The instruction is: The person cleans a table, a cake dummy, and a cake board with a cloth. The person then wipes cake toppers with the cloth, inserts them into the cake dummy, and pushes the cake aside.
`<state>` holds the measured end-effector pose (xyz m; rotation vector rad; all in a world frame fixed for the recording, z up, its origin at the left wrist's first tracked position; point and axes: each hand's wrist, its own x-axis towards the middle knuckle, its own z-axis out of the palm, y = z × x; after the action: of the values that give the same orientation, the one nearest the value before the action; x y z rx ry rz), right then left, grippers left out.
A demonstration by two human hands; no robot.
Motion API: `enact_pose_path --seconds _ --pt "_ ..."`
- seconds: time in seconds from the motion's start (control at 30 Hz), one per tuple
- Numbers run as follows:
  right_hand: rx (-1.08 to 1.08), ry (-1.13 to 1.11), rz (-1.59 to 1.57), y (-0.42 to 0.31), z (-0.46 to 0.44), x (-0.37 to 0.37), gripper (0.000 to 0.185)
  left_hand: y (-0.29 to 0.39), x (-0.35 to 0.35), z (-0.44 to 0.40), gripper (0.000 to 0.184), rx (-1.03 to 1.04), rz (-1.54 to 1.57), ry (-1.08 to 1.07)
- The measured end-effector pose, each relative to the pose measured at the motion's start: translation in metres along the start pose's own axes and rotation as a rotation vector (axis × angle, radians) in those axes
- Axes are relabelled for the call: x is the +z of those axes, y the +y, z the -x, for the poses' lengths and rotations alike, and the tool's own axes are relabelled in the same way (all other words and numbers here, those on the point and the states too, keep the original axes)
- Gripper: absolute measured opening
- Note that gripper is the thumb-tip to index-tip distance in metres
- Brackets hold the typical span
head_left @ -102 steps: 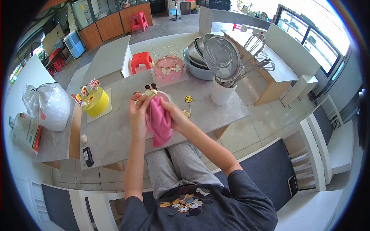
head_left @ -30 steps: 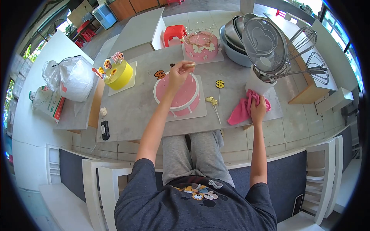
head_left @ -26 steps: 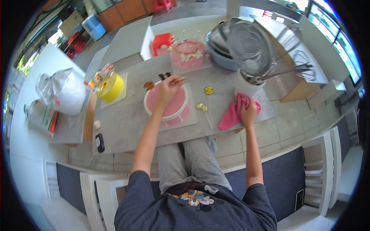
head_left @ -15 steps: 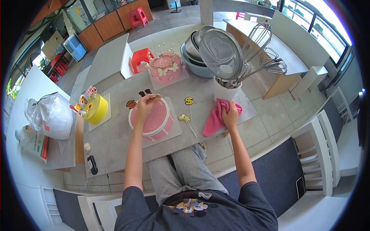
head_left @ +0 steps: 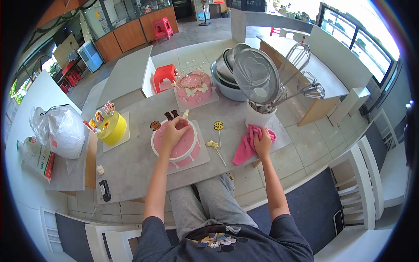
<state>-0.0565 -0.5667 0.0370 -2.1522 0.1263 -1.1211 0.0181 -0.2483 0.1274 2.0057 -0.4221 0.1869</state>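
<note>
My left hand (head_left: pixel 176 132) is over the round pink cake (head_left: pixel 178 147) with white trim, thumb and fingers pinched together. Just behind the fingertips a pale yellow topper (head_left: pixel 186 114) sticks up at the cake's back edge; its stick is hidden by the hand. A brown dollar-sign topper (head_left: pixel 155 125) and dark letter-like toppers (head_left: pixel 171 115) also stand along the back. My right hand (head_left: pixel 263 143) grips a bunched pink cloth (head_left: pixel 245 148) at the table's right end. Between the hands lie a yellow dollar-sign topper (head_left: pixel 218 125) and small gold toppers (head_left: pixel 212 144) on sticks.
Behind the cloth stands a white container (head_left: pixel 257 117) of whisks and a sieve (head_left: pixel 256 75), beside stacked bowls (head_left: pixel 229 89). A decorated pink cake (head_left: pixel 193 97) is at the back, a yellow cake (head_left: pixel 114 132) at left. A black object (head_left: pixel 104 191) lies near the front left edge.
My left hand has come down and right, to the cake's back part, and the pale topper now shows upright there. My right hand stays on the cloth. The view has shifted slightly.
</note>
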Motion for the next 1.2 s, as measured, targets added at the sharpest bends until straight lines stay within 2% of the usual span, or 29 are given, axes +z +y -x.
enact_pose_path --seconds 0.13,0.2,0.53,0.73,0.8,0.83,0.97,1.07,1.13,1.2 --pt "0.075 -0.069 0.012 -0.002 0.001 -0.002 0.019 -0.025 0.000 -0.003 0.012 0.075 -0.041 0.007" --pt "0.129 -0.112 0.010 -0.003 0.000 -0.002 0.021 -0.025 -0.001 -0.002 0.012 0.206 -0.189 -0.022" --pt "0.075 -0.068 0.016 0.001 0.001 0.001 0.017 -0.019 0.001 -0.002 0.011 0.191 0.029 0.020" --pt "0.042 -0.039 0.026 0.006 0.002 0.004 0.017 -0.012 0.004 0.002 0.010 0.181 -0.149 0.054" --pt "0.069 -0.062 0.037 0.005 0.002 0.004 0.018 -0.019 0.005 0.002 0.010 0.299 -0.219 0.116" --pt "0.055 -0.059 0.030 0.006 0.002 0.004 0.018 -0.014 0.002 0.002 0.012 0.252 -0.216 0.061" --pt "0.049 -0.057 0.030 0.007 0.002 0.005 0.018 -0.022 0.004 0.000 0.013 0.272 -0.230 0.061" --pt "0.079 -0.065 0.018 0.007 0.003 0.006 0.017 -0.015 0.003 0.000 0.013 0.207 -0.197 0.040" --pt "0.053 -0.058 0.037 0.008 0.003 0.005 0.017 -0.009 0.002 0.000 0.013 0.185 -0.052 0.040" --pt "0.027 -0.054 0.051 0.007 0.003 0.006 0.018 -0.018 0.003 -0.001 0.012 0.208 -0.075 0.047"
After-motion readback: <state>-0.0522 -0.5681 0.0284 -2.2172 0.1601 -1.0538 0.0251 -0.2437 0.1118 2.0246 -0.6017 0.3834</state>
